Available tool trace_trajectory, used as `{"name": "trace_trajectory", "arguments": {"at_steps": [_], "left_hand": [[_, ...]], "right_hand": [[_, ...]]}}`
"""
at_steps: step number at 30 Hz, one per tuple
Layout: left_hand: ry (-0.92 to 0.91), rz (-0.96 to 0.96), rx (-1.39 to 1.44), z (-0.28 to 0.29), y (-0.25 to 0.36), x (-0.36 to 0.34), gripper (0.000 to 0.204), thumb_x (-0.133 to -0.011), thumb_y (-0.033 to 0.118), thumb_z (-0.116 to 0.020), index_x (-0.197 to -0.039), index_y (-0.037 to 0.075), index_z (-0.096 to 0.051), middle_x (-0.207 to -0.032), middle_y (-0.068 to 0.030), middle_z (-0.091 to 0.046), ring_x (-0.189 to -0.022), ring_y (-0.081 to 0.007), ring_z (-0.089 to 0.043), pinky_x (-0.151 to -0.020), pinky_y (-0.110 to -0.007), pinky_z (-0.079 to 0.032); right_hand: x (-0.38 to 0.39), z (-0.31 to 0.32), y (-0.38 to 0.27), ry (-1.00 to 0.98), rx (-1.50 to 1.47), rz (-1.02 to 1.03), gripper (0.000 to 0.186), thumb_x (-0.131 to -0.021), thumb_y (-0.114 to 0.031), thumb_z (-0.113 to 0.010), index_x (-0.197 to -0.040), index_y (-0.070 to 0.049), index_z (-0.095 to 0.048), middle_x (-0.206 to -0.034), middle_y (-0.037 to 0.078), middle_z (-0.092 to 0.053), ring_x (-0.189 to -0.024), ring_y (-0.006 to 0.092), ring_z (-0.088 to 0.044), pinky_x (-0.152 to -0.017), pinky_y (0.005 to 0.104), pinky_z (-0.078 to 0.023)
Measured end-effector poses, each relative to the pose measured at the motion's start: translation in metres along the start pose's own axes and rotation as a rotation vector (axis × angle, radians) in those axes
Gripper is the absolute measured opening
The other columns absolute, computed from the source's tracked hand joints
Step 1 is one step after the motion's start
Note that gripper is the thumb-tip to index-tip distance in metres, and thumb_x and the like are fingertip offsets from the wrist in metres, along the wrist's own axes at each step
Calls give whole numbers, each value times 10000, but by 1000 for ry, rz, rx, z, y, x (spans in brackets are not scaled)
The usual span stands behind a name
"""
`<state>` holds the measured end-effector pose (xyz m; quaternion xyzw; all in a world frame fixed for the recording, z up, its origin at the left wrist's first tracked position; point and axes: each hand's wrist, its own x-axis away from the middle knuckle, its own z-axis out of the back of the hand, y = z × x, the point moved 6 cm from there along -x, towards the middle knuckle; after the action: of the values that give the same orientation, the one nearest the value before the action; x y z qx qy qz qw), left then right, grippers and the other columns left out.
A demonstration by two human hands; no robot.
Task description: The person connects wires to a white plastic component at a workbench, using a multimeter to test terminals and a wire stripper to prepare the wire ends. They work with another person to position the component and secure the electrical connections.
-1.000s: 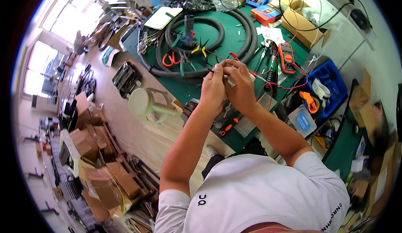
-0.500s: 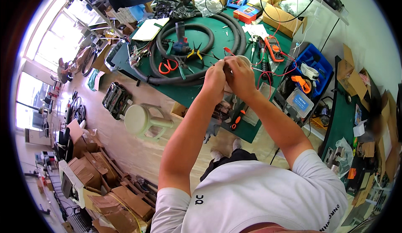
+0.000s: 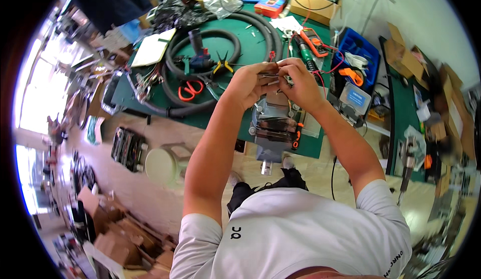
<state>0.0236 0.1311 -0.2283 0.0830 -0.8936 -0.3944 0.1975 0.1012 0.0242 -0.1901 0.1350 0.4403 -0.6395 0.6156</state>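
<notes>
My left hand (image 3: 249,86) and my right hand (image 3: 300,84) meet over the green workbench (image 3: 220,39), fingertips close together. Both are closed in a pinch around something small and thin, mostly hidden by the fingers. Just beyond the fingertips a small red clip or wire end (image 3: 272,55) shows. Below the hands, at the bench's near edge, sits a grey metal device (image 3: 273,123) that looks like a bench vise. An orange-handled tool (image 3: 297,135) lies beside it. Left of my left hand are yellow-handled pliers (image 3: 222,63) and red-handled scissors (image 3: 190,90).
A thick black hose (image 3: 273,33) coils across the bench around a blue power drill (image 3: 200,57). To the right lie an orange multimeter (image 3: 314,42) with red leads and a blue bin (image 3: 359,53). A pale round stool (image 3: 163,167) and a black toolbox (image 3: 129,149) stand on the floor.
The view has shifted, so the bench's contents appear farther left and higher. My hands have spread slightly and changed their finger positions. More of the grey device shows below them.
</notes>
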Motion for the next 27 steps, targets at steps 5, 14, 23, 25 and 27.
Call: {"name": "trace_trajectory", "arguments": {"at_steps": [5, 14, 23, 25, 27], "left_hand": [[-171, 81, -131, 25, 0, -14, 359, -992, 260, -477, -1168, -44, -554, -1082, -122, -588, -934, -208, -609, -838, -335, -532], [-346, 144, -57, 36, 4, -22, 278, -922, 224, -623, -1085, 0, -602, -852, -21, -557, -719, -104, -533, -648, -252, -472], [-326, 87, 71, 35, 10, -26, 280, -899, 63, -610, -1171, 50, -545, -892, -6, -564, -751, -89, -549, -683, -256, -474], [-352, 70, 88, 42, 12, -34, 264, -902, 55, -601, -1161, 45, -547, -904, -11, -568, -761, -89, -555, -686, -253, -476], [-345, 81, 77, 47, 14, -40, 254, -902, 54, -599, -1150, 37, -547, -912, -16, -574, -767, -92, -557, -695, -250, -479]], "right_hand": [[2, -6, -4, 17, 16, -203, 203, -733, 3, -666, -887, -51, -544, -1019, 84, -567, -918, 286, -594, -765, 355, -515], [2, -14, -5, 129, 22, -349, 209, -755, 46, -643, -917, -30, -535, -925, 107, -566, -815, 231, -632, -713, 311, -545], [-15, -22, 3, 144, -57, -517, 187, -846, 23, -594, -1027, -17, -569, -947, 96, -584, -821, 190, -633, -720, 298, -549], [-17, -25, 9, 122, -85, -562, 149, -869, -3, -589, -1017, -11, -572, -981, 94, -605, -826, 166, -629, -727, 284, -538], [-17, -31, 15, 164, -248, -638, 116, -896, -27, -568, -1010, -7, -569, -989, 81, -635, -826, 133, -623, -725, 266, -524]]}}
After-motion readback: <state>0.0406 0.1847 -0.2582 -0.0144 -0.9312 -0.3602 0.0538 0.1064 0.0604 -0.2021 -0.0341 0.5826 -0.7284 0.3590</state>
